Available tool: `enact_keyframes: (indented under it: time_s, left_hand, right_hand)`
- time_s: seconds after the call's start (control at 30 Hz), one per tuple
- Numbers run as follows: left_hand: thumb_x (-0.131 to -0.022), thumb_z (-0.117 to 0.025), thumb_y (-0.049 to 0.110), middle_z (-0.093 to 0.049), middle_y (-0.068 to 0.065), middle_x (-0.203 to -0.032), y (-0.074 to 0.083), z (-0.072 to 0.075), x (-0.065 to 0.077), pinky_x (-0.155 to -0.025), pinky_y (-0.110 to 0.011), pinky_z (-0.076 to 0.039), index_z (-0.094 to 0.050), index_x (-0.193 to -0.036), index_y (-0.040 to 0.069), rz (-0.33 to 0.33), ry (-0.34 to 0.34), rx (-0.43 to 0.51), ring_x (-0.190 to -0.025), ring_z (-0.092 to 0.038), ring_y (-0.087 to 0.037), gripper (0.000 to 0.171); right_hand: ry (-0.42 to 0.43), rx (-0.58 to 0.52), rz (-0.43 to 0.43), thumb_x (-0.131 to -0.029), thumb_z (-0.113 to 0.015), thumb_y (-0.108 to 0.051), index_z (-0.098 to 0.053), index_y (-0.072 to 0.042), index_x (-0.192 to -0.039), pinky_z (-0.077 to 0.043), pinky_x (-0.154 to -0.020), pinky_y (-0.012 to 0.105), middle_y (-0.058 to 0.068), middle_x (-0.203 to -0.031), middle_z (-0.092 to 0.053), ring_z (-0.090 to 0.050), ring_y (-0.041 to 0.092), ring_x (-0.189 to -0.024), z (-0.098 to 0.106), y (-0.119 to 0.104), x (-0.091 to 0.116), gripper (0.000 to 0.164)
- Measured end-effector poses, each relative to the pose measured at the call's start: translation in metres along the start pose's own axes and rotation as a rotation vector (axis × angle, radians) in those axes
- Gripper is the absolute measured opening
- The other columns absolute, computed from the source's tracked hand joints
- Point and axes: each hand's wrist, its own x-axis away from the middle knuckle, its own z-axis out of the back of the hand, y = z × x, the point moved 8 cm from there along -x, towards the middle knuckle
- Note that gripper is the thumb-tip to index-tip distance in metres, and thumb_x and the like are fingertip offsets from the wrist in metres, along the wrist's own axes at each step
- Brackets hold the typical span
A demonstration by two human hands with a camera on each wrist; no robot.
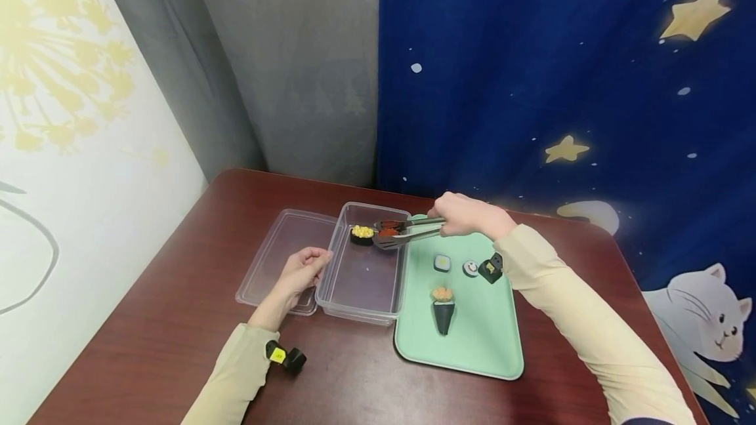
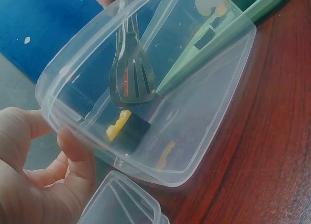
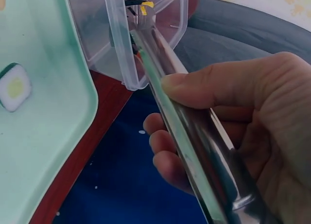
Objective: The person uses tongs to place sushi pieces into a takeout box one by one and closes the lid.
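My right hand [image 1: 466, 215] grips metal tongs [image 3: 187, 122], thumb on one arm and fingers curled round the other. Between the tongs' slotted heads, low over the far right part of a clear plastic container [image 1: 360, 311], is a piece with an orange-red top [image 1: 388, 232], mostly hidden by the metal. Beside it in the container sits a black-wrapped sushi piece with yellow corn-like topping [image 1: 362, 235]. On the container's left side, my left hand [image 1: 302, 271] pinches the rim between thumb and finger, as the left wrist view shows.
A green tray [image 1: 472, 349] stands against the container's right side. It carries a cone-shaped hand roll [image 1: 443, 315], a pale roll with a yellow centre [image 1: 441, 263] and another round roll [image 1: 470, 268]. A clear lid [image 1: 266, 261] lies left of the container, partly under my left hand.
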Motion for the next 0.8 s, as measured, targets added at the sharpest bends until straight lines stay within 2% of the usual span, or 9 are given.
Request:
enact_keyframes:
  time_s: [0.07,0.17,0.33,0.43,0.63,0.8]
  left_hand:
    - [-0.092,-0.06,0.012,-0.049,0.003,-0.064,0.001,0.0,0.0,-0.045,-0.017,-0.038,-0.054,-0.102,-0.005,-0.002,0.002,-0.002,-0.051,-0.043,-0.005,0.021]
    - [-0.092,-0.06,0.011,-0.048,0.005,-0.063,0.001,0.0,0.0,-0.045,-0.016,-0.037,-0.054,-0.102,-0.005,-0.009,0.002,-0.009,-0.051,-0.042,-0.004,0.02]
    - [-0.092,-0.06,0.011,-0.048,0.006,-0.063,0.002,0.0,0.0,-0.045,-0.016,-0.037,-0.054,-0.101,-0.004,-0.011,0.003,-0.008,-0.051,-0.041,-0.003,0.018]
    - [-0.091,-0.06,0.012,-0.049,0.005,-0.064,0.001,0.0,0.0,-0.045,-0.016,-0.037,-0.054,-0.102,-0.004,-0.014,0.0,-0.007,-0.051,-0.041,-0.004,0.02]
    - [-0.091,-0.061,0.012,-0.049,0.003,-0.064,0.001,-0.001,0.0,-0.045,-0.016,-0.037,-0.054,-0.102,-0.003,-0.007,0.003,0.004,-0.051,-0.041,-0.004,0.02]
    - [-0.091,-0.061,0.013,-0.049,0.003,-0.064,0.0,0.0,-0.001,-0.045,-0.016,-0.037,-0.054,-0.102,-0.004,-0.008,0.002,0.002,-0.051,-0.041,-0.004,0.021]
  right_hand:
    - [-0.017,0.009,-0.006,-0.071,-0.057,0.01,-0.069,-0.004,-0.085,-0.028,-0.05,0.023,-0.002,-0.064,-0.05,-0.03,0.01,-0.052,0.0,-0.001,-0.003,0.023]
    - [-0.041,0.011,-0.03,-0.069,-0.053,0.011,-0.062,-0.008,-0.071,-0.025,-0.049,0.023,-0.005,-0.059,-0.037,-0.027,0.009,-0.051,0.0,-0.001,-0.008,0.021]
    - [-0.074,0.005,-0.063,-0.068,-0.049,0.013,-0.046,-0.014,-0.059,-0.021,-0.048,0.023,-0.006,-0.056,-0.024,-0.02,0.01,-0.05,0.001,-0.004,-0.014,0.029]
    - [-0.087,0.024,-0.075,-0.068,-0.049,0.013,-0.041,-0.015,-0.057,-0.02,-0.048,0.023,-0.006,-0.055,-0.022,-0.019,0.01,-0.05,0.0,-0.007,-0.017,0.032]
    - [-0.104,0.059,-0.104,-0.069,-0.05,0.012,-0.048,-0.012,-0.059,-0.022,-0.046,0.022,-0.006,-0.054,-0.027,-0.023,0.009,-0.049,-0.002,-0.008,-0.023,0.026]
    - [-0.122,0.056,-0.134,-0.069,-0.048,0.013,-0.033,-0.016,-0.055,-0.018,-0.046,0.023,-0.005,-0.055,-0.018,-0.015,0.01,-0.05,-0.002,-0.011,-0.027,0.036]
